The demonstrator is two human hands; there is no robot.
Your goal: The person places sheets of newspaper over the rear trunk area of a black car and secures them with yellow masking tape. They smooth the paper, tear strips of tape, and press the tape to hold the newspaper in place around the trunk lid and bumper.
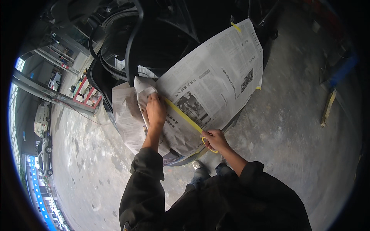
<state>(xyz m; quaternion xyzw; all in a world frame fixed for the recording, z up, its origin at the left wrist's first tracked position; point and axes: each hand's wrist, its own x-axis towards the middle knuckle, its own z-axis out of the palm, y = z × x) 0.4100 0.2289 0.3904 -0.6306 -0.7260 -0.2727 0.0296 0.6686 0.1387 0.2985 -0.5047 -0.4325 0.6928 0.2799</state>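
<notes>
Sheets of newspaper (pixel 216 73) are spread over a dark car body part (pixel 165 42). A strip of yellow masking tape (pixel 184 115) runs slantwise across them, from beside my left hand down to my right hand. My left hand (pixel 156 111) is closed, its bent fingers pressed on a crumpled newspaper fold (pixel 144 90) by the tape's upper end; its fingertips are partly hidden. The roll of yellow tape (pixel 211 148) is gripped in my right hand (pixel 216 139), at the lower end of the strip. Another short piece of yellow tape (pixel 236 27) sticks at the sheet's far edge.
A red metal rack (pixel 86 92) with things on it stands at the left, near a grey post (pixel 42 90). Parked cars (pixel 45 154) line the far left. At the right, a wooden strip (pixel 328 107) lies on the concrete floor (pixel 293 115). My shoes (pixel 197 164) are just below the newspaper.
</notes>
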